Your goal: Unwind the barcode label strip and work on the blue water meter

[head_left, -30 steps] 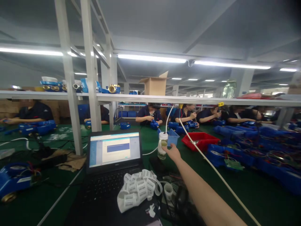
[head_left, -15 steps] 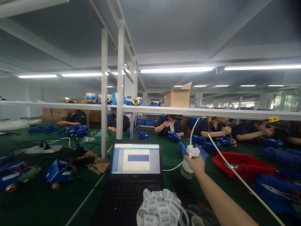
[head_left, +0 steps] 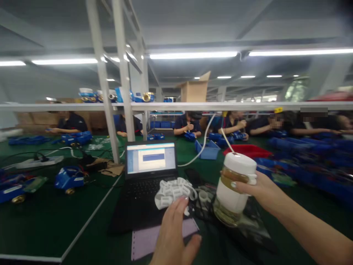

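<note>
My right hand is closed round a clear drinking bottle with a white lid, a white band and yellowish liquid inside. The bottle is tilted slightly, above the right part of the bench. My left hand is open, thumb apart, over a pale purple sheet. Its fingertips reach the near edge of a heap of white barcode labels; whether they touch is unclear. That heap lies on the right side of a black laptop with a lit screen.
Blue meters and a power strip lie to the left. A blue bin and a red tray stand beyond the bottle. A shelf on posts crosses above the bench. Several co-workers sit opposite.
My right hand has brought the bottle nearer, from beside the blue bin. My left hand has come into view near the labels. The camera view has tilted down.
</note>
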Motion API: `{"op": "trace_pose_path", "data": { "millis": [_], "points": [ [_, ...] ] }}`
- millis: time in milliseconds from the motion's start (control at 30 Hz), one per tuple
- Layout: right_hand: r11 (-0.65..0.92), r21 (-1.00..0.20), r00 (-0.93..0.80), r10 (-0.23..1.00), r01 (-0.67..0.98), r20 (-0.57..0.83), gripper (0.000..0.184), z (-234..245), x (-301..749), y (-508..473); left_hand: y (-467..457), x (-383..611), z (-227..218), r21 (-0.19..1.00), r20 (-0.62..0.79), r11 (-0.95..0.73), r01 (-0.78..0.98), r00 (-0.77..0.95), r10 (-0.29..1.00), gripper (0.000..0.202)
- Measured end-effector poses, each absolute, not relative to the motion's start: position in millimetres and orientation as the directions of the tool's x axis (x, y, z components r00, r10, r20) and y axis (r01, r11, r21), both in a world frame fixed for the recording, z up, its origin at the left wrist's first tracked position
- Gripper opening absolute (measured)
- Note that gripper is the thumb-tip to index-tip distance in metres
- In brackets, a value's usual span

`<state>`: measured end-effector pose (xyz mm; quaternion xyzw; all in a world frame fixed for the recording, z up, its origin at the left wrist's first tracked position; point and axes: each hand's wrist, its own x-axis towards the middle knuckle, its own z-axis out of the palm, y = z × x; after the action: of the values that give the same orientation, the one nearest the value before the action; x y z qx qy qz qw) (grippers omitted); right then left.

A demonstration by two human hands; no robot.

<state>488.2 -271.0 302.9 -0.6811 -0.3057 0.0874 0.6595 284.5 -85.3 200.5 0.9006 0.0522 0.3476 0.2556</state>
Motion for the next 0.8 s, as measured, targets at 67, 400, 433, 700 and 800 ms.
{"op": "trace_pose_path", "data": {
  "millis": [67, 400, 433, 700, 800],
  "points": [
    [0.053, -0.941, 0.753, 0.584, 0.335, 0.301, 0.061, 287.0, 461.5, -287.5, -121.4, 307.7, 206.7, 0.603, 0.489, -0.778, -0.180, 0.853, 0.182, 0.078],
    [-0.202, -0.860, 0.839, 0.407, 0.468, 0.361, 0.065, 204.9, 427.1, -301.9, -194.1, 369.4, 168.8, 0.904, 0.321, -0.388, -0.179, 0.884, 0.340, 0.083],
    [-0.222, -0.853, 0.839, 0.410, 0.472, 0.357, 0.069, 198.8, 431.3, -302.7, -193.9, 372.6, 165.9, 0.905, 0.311, -0.393, -0.161, 0.881, 0.356, 0.079],
    [-0.462, -0.644, 0.792, 0.386, 0.610, 0.473, 0.069, 223.1, 451.8, -310.8, -198.0, 374.6, 167.1, 0.916, 0.245, -0.396, -0.062, 0.868, 0.433, 0.060],
    [-0.625, -0.515, 0.808, 0.412, 0.586, 0.420, 0.055, 246.0, 448.7, -305.4, -197.4, 379.2, 172.6, 0.929, 0.112, -0.366, 0.059, 0.896, 0.430, 0.041]
  ]
}}
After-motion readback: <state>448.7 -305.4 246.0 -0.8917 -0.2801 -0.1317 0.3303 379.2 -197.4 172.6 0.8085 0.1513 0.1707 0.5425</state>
